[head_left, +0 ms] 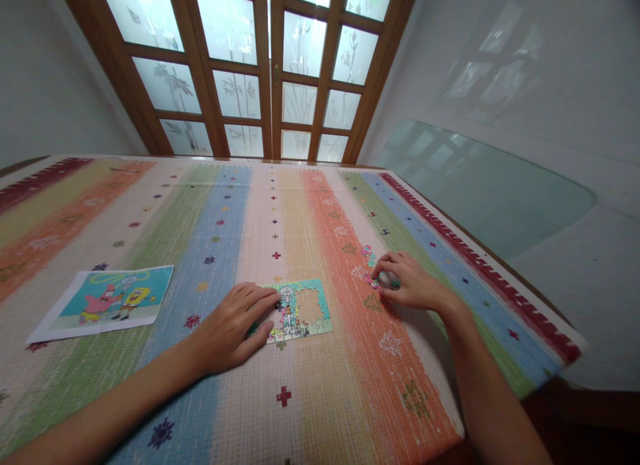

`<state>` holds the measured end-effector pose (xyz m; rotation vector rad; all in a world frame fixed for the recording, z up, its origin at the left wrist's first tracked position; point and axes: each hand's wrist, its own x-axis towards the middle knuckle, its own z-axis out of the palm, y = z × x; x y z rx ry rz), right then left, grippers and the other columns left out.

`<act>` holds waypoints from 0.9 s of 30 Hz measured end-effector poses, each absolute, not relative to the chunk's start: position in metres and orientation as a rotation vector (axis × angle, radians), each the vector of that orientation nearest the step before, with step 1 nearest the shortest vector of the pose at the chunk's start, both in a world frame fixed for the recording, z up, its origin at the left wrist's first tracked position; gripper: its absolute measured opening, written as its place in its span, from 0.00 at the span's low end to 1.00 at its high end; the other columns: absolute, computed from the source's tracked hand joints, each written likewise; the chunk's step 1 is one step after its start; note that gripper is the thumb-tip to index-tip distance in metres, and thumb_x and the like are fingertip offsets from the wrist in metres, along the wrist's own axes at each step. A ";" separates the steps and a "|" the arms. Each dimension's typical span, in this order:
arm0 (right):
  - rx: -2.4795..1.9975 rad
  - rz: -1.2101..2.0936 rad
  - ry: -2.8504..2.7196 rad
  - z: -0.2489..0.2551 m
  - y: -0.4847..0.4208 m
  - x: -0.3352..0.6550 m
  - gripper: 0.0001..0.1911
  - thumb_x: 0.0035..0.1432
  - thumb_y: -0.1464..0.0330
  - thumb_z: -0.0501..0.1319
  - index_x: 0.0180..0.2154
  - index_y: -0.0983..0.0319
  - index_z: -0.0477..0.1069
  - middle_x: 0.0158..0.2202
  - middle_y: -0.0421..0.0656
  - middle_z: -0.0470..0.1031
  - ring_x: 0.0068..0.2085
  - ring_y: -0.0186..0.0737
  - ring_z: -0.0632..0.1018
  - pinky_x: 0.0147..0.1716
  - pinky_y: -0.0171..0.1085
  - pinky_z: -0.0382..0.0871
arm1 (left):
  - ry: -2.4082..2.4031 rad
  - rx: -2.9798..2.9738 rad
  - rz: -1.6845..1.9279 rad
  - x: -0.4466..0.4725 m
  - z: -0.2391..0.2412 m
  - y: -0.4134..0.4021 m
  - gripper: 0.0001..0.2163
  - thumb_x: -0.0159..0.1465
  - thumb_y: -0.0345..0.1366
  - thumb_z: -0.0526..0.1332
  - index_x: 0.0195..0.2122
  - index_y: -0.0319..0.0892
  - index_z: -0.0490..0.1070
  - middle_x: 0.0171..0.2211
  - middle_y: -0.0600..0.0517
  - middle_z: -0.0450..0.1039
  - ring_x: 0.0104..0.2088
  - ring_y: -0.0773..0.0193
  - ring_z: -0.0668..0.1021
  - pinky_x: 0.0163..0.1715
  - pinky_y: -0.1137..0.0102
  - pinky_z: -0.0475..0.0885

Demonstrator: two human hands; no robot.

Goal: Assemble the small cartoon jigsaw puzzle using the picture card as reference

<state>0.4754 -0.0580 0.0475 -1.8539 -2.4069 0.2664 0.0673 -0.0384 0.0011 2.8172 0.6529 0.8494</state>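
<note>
Cloth-covered table (340,402), daylight through the paned doors (273,75) behind. Puzzle (290,312) sits flat near the middle, part-built: border runs along top, right and bottom, figure filled in left of centre, one jagged-edged gap (311,306) in the right half. Left hand (230,328) rests on the puzzle's left edge, fingers loosely spread, thumb apart near the lower corner; reads as bracing, not gripping. Right hand (413,283) is off to the right, fingers curled down at the loose pieces (371,253), thumb and index parted. Can't tell if a piece is actually pinched; the hand hides it.

Doing it well, my view: keep the left hand's pressure light and flat, so the joints don't buckle or slide. Take one piece by its edges, leaving its face visible. Check colour against the print (117,297) at far left, turn it to match the gap's tabs, start from a filled side, press straight down. Likely snag: forcing a wrong tab and popping the border. Spread the cluster first if pieces overlap.
</note>
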 end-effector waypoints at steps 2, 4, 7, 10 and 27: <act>-1.833 0.303 -2.407 0.048 -0.057 0.475 0.09 0.56 0.67 0.66 0.41 0.57 0.79 0.46 0.49 0.74 0.49 0.54 0.73 0.53 0.54 0.67 | 0.668 2.812 0.859 0.067 0.000 -0.038 0.20 0.71 0.33 0.56 0.63 0.43 0.65 0.55 0.42 0.75 0.52 0.51 0.77 0.56 0.54 0.72; -1.820 0.344 -2.407 0.049 -0.057 0.475 0.07 0.58 0.65 0.65 0.39 0.57 0.80 0.45 0.49 0.74 0.49 0.54 0.73 0.53 0.55 0.67 | 0.688 2.801 0.861 0.067 -0.001 -0.038 0.19 0.71 0.33 0.57 0.63 0.41 0.65 0.55 0.42 0.75 0.53 0.51 0.77 0.56 0.54 0.73; -1.794 0.382 -2.410 0.049 -0.056 0.476 0.07 0.60 0.64 0.65 0.38 0.58 0.79 0.44 0.49 0.74 0.48 0.53 0.74 0.52 0.53 0.68 | 0.705 2.781 0.855 0.067 -0.002 -0.039 0.20 0.71 0.34 0.57 0.63 0.41 0.63 0.55 0.41 0.74 0.54 0.51 0.77 0.56 0.54 0.73; -1.791 0.372 -2.414 0.047 -0.055 0.477 0.05 0.59 0.65 0.65 0.36 0.58 0.78 0.42 0.48 0.75 0.47 0.51 0.75 0.52 0.52 0.69 | 0.712 2.752 0.854 0.067 0.000 -0.039 0.20 0.71 0.35 0.58 0.64 0.42 0.62 0.56 0.42 0.74 0.54 0.51 0.77 0.56 0.55 0.74; -1.762 0.426 -2.400 0.048 -0.055 0.474 0.03 0.59 0.67 0.65 0.35 0.59 0.76 0.40 0.47 0.77 0.45 0.49 0.78 0.53 0.52 0.69 | 0.799 2.552 0.830 0.063 -0.003 -0.034 0.25 0.68 0.38 0.62 0.64 0.44 0.57 0.54 0.43 0.73 0.52 0.51 0.78 0.54 0.52 0.76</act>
